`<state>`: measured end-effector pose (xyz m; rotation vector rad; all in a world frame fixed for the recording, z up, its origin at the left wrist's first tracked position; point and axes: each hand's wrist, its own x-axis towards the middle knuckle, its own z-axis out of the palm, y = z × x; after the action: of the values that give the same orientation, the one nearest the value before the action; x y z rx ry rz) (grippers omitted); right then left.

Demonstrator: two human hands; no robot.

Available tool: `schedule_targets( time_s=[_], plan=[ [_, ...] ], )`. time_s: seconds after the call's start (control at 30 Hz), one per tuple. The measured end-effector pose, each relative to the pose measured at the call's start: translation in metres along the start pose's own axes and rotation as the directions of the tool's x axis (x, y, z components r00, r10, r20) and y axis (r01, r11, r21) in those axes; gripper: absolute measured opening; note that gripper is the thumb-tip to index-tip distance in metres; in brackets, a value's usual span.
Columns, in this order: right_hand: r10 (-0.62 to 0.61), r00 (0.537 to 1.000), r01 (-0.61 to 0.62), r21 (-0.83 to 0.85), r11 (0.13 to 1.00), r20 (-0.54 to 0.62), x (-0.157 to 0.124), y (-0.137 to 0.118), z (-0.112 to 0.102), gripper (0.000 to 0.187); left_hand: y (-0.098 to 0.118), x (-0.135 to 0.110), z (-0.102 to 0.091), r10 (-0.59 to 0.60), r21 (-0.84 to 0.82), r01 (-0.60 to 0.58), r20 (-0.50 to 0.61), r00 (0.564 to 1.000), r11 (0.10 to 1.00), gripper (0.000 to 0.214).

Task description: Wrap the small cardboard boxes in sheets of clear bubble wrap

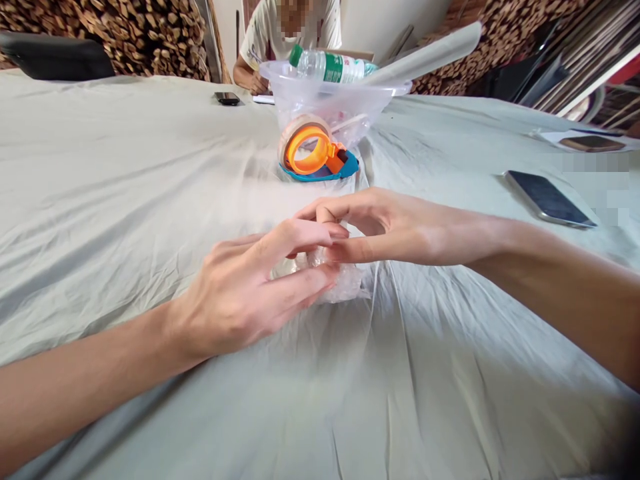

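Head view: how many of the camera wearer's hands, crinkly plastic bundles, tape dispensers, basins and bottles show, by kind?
Wearer's left hand and right hand: 2
Clear plastic bundle: 1
Tape dispenser: 1
Basin: 1
Bottle: 1
Total: 6

Cannot see much of the crumpled clear plastic wrap [345,287], covered by the bare left hand [247,287] and bare right hand [395,227]. Cannot follow either bare forearm [95,373] past the side edges, nor, beyond the hands, the lower front of the translucent plastic tub [320,100] behind the orange-and-blue tape dispenser [325,160].
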<state>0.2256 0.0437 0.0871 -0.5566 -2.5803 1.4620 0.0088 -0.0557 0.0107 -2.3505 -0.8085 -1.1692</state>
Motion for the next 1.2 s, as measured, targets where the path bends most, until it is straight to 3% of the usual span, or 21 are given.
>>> schedule_targets(
  time_s=[0.23,0.5,0.73,1.0,1.2],
  plan=[
    [0.027,0.999,-0.029,-0.111,0.993,-0.021,-0.001,0.007,-0.013,0.039,-0.002,0.002,-0.003,0.104,0.069,-0.105,0.028,0.994,0.992,0.009],
    [0.028,1.000,-0.024,-0.314,0.949,0.010,0.009,0.001,-0.029,0.028,0.001,0.006,-0.006,0.098,-0.025,-0.097,0.080,0.992,0.995,0.012],
    [0.008,1.000,-0.001,-0.297,0.955,0.020,0.012,0.004,-0.038,0.025,0.001,0.003,-0.010,0.176,0.000,-0.177,0.108,0.978,0.984,0.015],
    [0.021,1.000,-0.020,-0.308,0.951,0.001,0.015,0.015,-0.041,0.023,0.006,0.002,-0.003,0.114,-0.016,-0.113,0.057,0.992,0.993,0.020],
    [0.112,0.993,-0.116,-0.137,0.984,-0.031,0.015,0.020,-0.041,0.026,0.008,0.001,-0.001,0.113,0.002,-0.113,0.063,0.992,0.994,0.022]
  ],
)
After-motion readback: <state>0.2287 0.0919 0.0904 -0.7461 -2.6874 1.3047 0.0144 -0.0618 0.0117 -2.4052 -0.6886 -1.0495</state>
